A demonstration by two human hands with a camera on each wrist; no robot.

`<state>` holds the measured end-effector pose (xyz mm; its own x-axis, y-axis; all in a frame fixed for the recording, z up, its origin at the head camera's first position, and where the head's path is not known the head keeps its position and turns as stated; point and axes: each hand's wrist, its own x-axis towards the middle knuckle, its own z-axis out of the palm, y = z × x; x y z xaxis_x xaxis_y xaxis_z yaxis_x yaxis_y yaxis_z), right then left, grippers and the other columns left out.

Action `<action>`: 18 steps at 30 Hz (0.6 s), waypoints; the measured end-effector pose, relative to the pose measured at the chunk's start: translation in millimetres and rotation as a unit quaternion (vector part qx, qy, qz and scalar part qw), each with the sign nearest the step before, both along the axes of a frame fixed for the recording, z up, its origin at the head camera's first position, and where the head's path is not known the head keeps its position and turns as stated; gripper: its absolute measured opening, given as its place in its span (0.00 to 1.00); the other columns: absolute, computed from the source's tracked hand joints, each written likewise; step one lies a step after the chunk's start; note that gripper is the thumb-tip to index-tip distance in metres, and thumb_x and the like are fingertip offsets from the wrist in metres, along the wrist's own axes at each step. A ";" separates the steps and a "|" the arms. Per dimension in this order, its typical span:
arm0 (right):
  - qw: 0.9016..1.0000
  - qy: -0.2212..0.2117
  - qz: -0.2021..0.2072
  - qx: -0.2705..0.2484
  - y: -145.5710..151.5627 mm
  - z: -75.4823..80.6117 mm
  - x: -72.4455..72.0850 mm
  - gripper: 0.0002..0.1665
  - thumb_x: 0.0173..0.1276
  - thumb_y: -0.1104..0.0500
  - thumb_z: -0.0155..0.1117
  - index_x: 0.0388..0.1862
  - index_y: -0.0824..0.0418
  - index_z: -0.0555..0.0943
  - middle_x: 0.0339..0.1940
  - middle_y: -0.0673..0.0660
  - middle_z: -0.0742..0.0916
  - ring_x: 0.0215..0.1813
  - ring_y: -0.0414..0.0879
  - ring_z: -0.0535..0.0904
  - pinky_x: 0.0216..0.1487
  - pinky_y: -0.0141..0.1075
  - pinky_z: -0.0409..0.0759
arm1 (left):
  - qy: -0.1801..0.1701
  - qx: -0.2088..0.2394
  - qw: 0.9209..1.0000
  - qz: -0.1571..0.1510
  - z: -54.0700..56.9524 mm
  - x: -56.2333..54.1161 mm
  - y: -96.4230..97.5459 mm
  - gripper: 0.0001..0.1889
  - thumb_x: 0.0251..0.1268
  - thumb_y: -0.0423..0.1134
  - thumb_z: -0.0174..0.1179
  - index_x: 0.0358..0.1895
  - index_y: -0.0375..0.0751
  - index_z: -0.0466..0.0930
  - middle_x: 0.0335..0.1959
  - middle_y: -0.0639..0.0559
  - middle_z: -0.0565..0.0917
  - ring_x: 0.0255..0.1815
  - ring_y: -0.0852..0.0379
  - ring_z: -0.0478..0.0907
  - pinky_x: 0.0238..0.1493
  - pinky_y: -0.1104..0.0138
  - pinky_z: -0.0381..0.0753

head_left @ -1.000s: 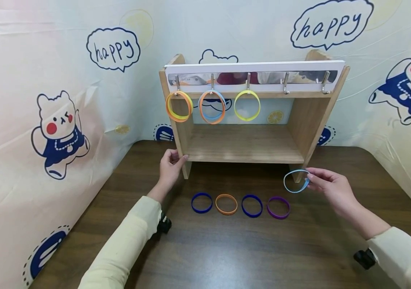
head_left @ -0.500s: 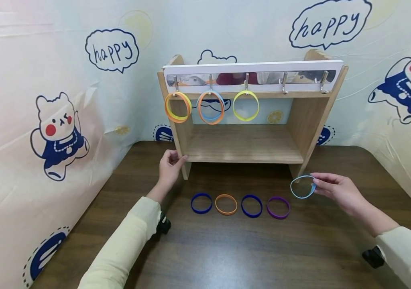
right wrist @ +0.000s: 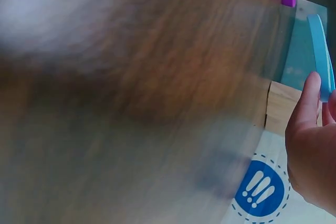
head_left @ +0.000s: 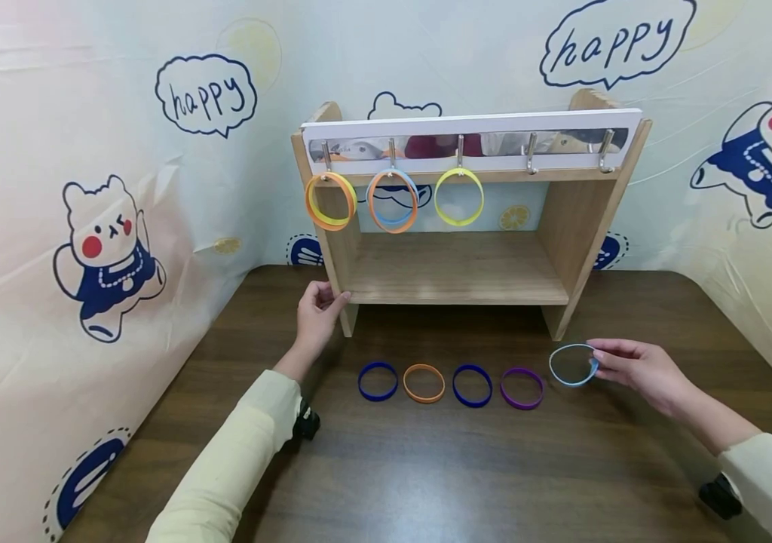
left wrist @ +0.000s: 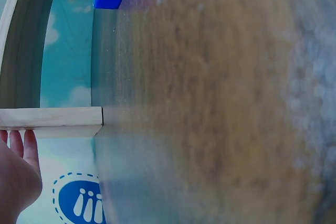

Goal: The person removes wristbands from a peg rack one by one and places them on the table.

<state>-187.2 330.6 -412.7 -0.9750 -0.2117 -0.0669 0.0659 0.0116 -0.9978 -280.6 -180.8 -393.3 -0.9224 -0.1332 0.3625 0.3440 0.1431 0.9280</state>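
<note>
My right hand point(head_left: 645, 371) pinches a light blue silicone wristband point(head_left: 573, 366) between thumb and fingers, just above the table at the right; the same wristband point(right wrist: 321, 59) shows edge-on in the right wrist view. At the left, my left hand point(head_left: 318, 317) grips the lower left side panel of a wooden shelf point(head_left: 457, 268), thumb at its front edge. Between the hands lie a dark blue wristband point(head_left: 378, 398), an orange wristband point(head_left: 423, 400), another dark blue wristband point(head_left: 472, 404) and a purple wristband point(head_left: 522, 406), side by side in a row.
A white rail point(head_left: 494, 121) with several metal hooks runs along the shelf top. Orange and yellow wristbands point(head_left: 331, 225) share the first hook, orange and light blue wristbands point(head_left: 391, 228) the second. One yellow wristband point(head_left: 459, 222) hangs from the third. Printed cloth point(head_left: 223, 188) stands behind.
My right hand has moved down, toward me and slightly right with the light blue wristband, away from the shelf's right leg. My left hand has stayed at the shelf's side.
</note>
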 end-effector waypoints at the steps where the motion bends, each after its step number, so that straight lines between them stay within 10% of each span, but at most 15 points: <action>1: 1.000 0.000 0.002 -0.001 0.8 -0.8 0.9 0.14 0.70 0.68 0.60 0.53 0.66 0.81 0.43 0.52 0.85 0.46 0.45 0.84 0.46 0.36 0.82 | 0.001 0.002 1.000 -0.001 -0.3 -0.2 -0.1 0.14 0.62 0.29 0.65 0.46 0.25 0.71 0.43 0.36 0.77 0.45 0.43 0.74 0.41 0.74 0.79; 18: 1.000 -0.004 0.019 0.003 6.1 -17.9 10.2 0.14 0.71 0.68 0.59 0.53 0.66 0.81 0.44 0.56 0.86 0.45 0.44 0.84 0.46 0.38 0.82 | -0.004 0.002 1.000 -0.003 1.0 0.8 0.2 0.15 0.63 0.29 0.64 0.47 0.24 0.71 0.45 0.34 0.77 0.47 0.43 0.74 0.42 0.74 0.79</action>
<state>-177.0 336.7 -430.6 -0.9656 -0.2489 -0.0755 0.0729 0.0198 -0.9971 -279.8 -180.6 -392.3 -0.9258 -0.1283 0.3555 0.3384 0.1377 0.9309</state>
